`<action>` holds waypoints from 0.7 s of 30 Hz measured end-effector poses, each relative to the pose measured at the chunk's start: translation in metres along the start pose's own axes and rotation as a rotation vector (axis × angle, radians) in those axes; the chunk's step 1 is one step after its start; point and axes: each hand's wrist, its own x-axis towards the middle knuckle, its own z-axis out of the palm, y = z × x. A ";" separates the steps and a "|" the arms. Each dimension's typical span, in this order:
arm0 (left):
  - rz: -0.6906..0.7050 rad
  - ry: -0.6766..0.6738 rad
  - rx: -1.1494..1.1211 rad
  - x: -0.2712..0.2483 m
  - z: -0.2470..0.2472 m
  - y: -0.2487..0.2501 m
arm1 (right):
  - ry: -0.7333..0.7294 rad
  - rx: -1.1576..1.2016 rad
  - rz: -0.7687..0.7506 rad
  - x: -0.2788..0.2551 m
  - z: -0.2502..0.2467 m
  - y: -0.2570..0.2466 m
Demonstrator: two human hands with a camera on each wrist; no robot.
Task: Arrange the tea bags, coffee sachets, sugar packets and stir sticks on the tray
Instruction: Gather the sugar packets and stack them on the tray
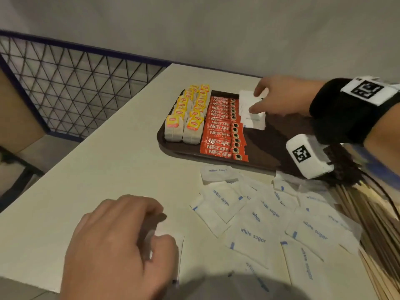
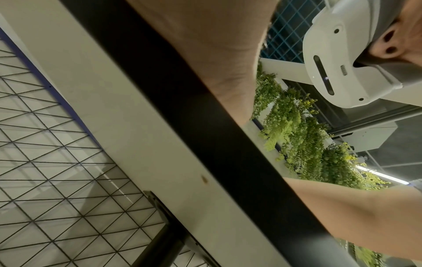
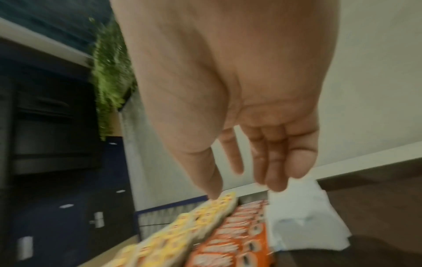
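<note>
Left hand (image 1: 121, 245) loosely curled on table (image 1: 86, 169) | right hand (image 1: 279, 96) fingers straight over white sugar packets (image 1: 252, 113) on tray (image 1: 179, 148)

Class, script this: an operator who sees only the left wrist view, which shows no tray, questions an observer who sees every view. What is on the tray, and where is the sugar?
Operator: What is on the tray?
Observer: Tea bags stand in two rows at the left of the tray, with coffee sachets beside them.
Operator: And the sugar?
Observer: A few stacked sugar packets lie on the tray under the right hand; the loose sugar packets are on the table.
</note>
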 end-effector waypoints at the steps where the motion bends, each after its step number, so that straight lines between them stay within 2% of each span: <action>1: -0.043 0.004 -0.006 0.003 0.001 0.005 | -0.072 0.050 -0.087 -0.015 -0.002 -0.010; 4: -0.050 -0.096 0.002 0.001 0.003 0.012 | -0.402 0.033 -0.304 -0.066 -0.002 -0.045; 6: -0.072 -0.119 -0.024 0.001 0.006 0.011 | -0.514 -0.132 -0.416 -0.092 0.006 -0.063; 10: -0.080 -0.041 -0.099 -0.003 0.010 0.007 | -0.484 -0.330 -0.486 -0.116 0.030 -0.075; 14: -0.160 0.113 -0.256 -0.005 0.006 0.005 | -0.444 -0.387 -0.448 -0.122 0.046 -0.078; 17: -0.210 0.016 -0.276 -0.005 0.004 0.004 | -0.391 -0.324 -0.431 -0.131 0.050 -0.075; 21: -0.131 -0.162 0.051 -0.003 0.006 0.009 | -0.328 -0.151 -0.390 -0.143 0.054 -0.069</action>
